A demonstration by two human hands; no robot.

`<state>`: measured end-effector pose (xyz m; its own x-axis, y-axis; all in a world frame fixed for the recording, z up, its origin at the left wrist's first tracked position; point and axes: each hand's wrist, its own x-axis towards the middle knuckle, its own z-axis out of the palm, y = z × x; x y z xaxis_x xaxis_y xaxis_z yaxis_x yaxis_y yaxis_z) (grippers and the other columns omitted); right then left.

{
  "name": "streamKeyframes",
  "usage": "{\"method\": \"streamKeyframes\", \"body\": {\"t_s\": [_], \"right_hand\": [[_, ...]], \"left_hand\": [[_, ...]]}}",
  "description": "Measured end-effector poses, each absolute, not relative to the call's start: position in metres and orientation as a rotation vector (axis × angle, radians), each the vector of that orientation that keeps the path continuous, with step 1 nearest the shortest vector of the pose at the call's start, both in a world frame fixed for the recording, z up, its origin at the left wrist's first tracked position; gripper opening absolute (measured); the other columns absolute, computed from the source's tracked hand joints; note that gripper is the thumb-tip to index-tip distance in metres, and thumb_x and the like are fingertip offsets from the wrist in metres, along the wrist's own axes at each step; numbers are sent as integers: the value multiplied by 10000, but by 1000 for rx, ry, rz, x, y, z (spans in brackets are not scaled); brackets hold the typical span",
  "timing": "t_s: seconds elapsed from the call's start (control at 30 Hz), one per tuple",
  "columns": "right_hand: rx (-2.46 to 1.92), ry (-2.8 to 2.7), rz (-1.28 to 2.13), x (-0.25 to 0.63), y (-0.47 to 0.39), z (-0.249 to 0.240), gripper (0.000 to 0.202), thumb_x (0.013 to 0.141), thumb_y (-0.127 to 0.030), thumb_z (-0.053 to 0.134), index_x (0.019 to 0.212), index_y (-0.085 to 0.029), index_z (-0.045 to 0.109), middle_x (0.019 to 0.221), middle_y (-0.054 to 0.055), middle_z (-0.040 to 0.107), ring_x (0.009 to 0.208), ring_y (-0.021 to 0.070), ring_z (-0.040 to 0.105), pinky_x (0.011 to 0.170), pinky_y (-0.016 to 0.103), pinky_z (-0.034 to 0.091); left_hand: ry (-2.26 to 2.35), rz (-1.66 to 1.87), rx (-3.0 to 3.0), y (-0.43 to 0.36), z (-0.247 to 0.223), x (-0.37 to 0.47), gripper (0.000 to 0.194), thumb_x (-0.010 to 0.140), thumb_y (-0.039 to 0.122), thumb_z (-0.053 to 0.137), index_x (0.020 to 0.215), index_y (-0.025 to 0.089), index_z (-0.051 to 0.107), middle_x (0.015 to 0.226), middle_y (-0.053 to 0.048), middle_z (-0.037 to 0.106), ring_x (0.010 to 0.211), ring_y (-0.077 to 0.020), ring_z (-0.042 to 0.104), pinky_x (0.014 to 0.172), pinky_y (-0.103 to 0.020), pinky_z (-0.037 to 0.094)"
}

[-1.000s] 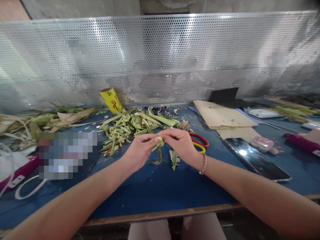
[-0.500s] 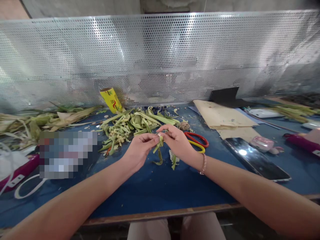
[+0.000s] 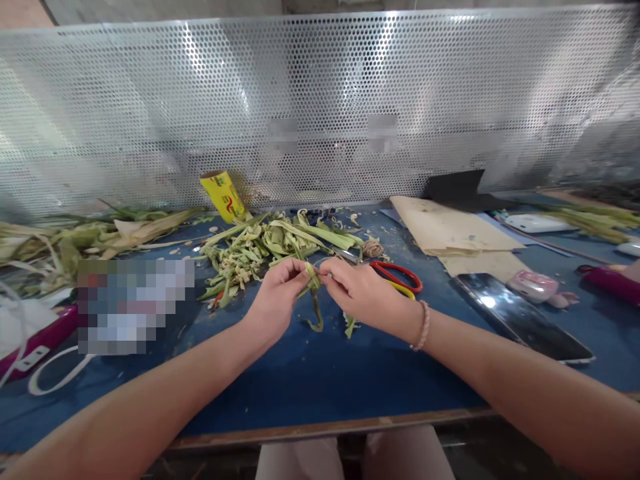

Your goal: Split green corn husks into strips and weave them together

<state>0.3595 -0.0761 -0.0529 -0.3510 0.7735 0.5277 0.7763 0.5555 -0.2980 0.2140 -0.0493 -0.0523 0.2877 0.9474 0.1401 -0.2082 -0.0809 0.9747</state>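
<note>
Shifted since the earlier frame, head view: right hand (image 3: pixel 365 293), wrist now farther to the right, its raised fingers folded in closer to the left hand (image 3: pixel 277 290).

Item, held: one narrow pale green strip of plant husk (image 3: pixel 313 277), between the two hands above the bench (image 3: pixel 330 393). Left grip: thumb and fingers clamped on the strip. Right grip: fingertips pinched together on the same strip, just beside the left. A darker, limp tail hangs below the grip.

Item, just under the right hand: one small ragged green scrap (image 3: pixel 350 327); whether it hangs or lies cannot be told.

Item, just beyond and right of the grip: metal scissors with one red loop handle (image 3: pixel 417 284) and one yellow loop handle (image 3: pixel 400 288), the latter partly covered by the hand. Near the blades, a small round tan bundle (image 3: pixel 373 249).

Item, beyond and left of the grip: heap of curled pale green husk strips (image 3: pixel 265 250); behind it, a tilted bright yellow printed tube (image 3: pixel 223 197).

Item, well right of the grip: black glass-faced smartphone (image 3: pixel 525 320), a glossy pink rounded case (image 3: pixel 533 285) near it; farther back, tan paper sheets (image 3: pixel 450 223).

Item, on the right wrist: pinkish beaded bracelet (image 3: pixel 424 327).
</note>
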Motion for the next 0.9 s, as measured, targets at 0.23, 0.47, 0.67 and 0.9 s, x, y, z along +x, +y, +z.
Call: {"method": "streamKeyframes", "body": {"t_s": [0.23,0.47,0.67,0.9], "right_hand": [[-1184,-2176,-19,360,-76,-52,156,845,-181,344,856,-175,499,708,10,582,567,97,513,505,195,293],[-1152,-2240,-114,363,-81,-51,179,846,-168,331,803,-166,505,563,-18,512,475,85,449,484,195,278],[-1100,-2289,-182,371,-77,-58,191,865,-196,330,837,-157,515,599,-2,555,483,93,469,481,206,286],[-881,-2245,-193,382,-70,-58,143,854,-175,373,832,-163,513,712,27,576,636,110,517,602,220,393]], "left_hand": [[748,1173,1096,-53,-43,217,53,630,92,584,601,124,553,588,10,534,593,-80,487,607,-205,372],[747,1133,1117,-56,-44,216,65,634,94,586,587,123,552,598,3,550,594,-82,494,595,-204,372],[714,1096,1198,-51,-51,214,87,629,174,646,613,125,576,600,6,553,589,-79,478,585,-206,363],[647,996,1443,-37,-54,206,148,623,263,687,649,147,599,653,6,544,621,-87,464,601,-210,363]]}}
